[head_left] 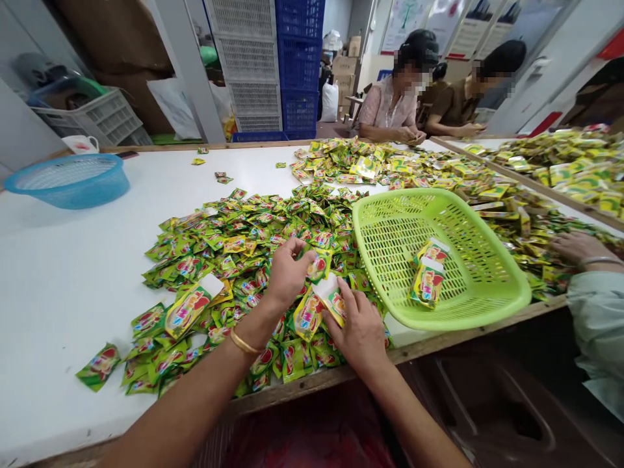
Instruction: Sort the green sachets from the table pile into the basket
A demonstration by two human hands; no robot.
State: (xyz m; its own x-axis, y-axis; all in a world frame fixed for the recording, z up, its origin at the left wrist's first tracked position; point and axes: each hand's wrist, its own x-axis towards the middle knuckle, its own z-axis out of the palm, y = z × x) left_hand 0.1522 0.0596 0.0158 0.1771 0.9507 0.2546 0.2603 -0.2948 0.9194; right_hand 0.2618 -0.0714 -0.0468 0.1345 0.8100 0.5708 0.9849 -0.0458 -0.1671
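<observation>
"While you've got both hands busy, quick one: grip states?"

"Left grip (287,272): thumb and forefinger nearly closed, pinching a green sachet (319,265) by its edge. Right grip (361,330): fingers partly curled, thumb one side, holding a small printed carton (337,307), white flap (325,286) up, just above the sachet pile (287,218)."

"Risks?"

"Edge-only pinch, so my sachet could slip or swivel and get lost among its lookalikes. Flap's in the way too; a corner might catch on it and crease it. Squeeze too hard on the right and thin card could buckle."

"Anything under you?"

"Yellow carton (307,314) lying on the pile beside my right fingers. One careless wrist could knock it. Loose sachets near the counter's wooden edge (312,385) could get swept off by my forearms."

"Basket?"

"Green basket (517,289), right of me, two cartons (429,283) inside, flaps up; contents might spill if it tips. Front rim shows over the counter edge; can't tell whether the base overhangs. An elbow bump could shift it. Next."
</observation>
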